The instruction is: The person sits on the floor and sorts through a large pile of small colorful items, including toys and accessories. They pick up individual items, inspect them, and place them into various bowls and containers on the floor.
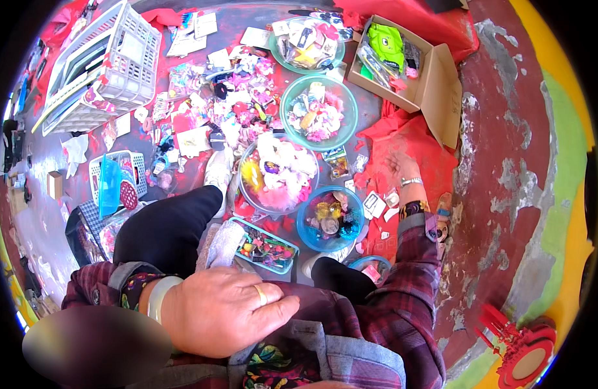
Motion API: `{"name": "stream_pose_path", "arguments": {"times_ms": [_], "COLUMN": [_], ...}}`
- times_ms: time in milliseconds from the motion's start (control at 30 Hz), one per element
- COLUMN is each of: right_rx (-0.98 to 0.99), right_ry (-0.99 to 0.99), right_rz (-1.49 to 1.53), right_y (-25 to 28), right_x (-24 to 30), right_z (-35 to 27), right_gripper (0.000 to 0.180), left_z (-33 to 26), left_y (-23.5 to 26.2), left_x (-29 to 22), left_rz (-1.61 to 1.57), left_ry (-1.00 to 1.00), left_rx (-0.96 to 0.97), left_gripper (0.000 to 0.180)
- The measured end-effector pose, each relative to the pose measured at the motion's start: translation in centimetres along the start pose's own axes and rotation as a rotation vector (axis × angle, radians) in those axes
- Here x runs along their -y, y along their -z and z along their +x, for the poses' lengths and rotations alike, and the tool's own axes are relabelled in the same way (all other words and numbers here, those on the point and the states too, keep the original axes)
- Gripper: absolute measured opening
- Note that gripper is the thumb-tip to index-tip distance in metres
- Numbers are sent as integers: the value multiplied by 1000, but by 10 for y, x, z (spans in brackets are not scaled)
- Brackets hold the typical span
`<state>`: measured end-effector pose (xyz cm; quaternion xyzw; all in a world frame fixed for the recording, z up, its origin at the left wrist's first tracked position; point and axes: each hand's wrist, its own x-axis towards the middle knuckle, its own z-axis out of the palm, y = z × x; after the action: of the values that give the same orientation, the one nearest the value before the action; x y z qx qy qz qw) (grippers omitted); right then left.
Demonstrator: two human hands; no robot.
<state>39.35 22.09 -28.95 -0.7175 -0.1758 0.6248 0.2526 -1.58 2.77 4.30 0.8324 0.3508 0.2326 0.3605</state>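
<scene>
My left hand, with a gold ring and a pale bracelet, is closed over my lap. Its fingertips curl out of sight, so what it holds, if anything, is hidden. Just beyond it stands a fuzzy light-grey cloth. My right hand reaches out over the red cloth; its fingers look loosely apart with nothing visible in them. Near that hand lie small white cards and a small packet. A blue bowl with dark and yellow trinkets stands to its left.
Bowls of hair trinkets include a clear one and green ones. A tray holds colourful bits. An open carton stands far right; a white crate and small basket are left. Loose accessories spread between.
</scene>
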Motion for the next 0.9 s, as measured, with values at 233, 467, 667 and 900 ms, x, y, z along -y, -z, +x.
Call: {"name": "stream_pose_path", "arguments": {"times_ms": [233, 467, 667, 900], "right_rx": [83, -358, -266, -145], "right_ry": [223, 712, 567, 614], "right_rz": [-83, -998, -1043, -1523], "right_y": [-42, -127, -146, -48], "right_x": [-8, 10, -12, 4], "right_z": [39, 102, 126, 125], "right_gripper": [22, 38, 45, 42], "left_z": [16, 34, 41, 43], "left_y": [-16, -12, -5, 0], "left_x": [0, 10, 22, 32], "left_rz": [2, 59, 122, 107], "left_ry": [19, 70, 154, 165], "left_rx": [69, 36, 82, 48], "left_gripper": [27, 27, 27, 28]}}
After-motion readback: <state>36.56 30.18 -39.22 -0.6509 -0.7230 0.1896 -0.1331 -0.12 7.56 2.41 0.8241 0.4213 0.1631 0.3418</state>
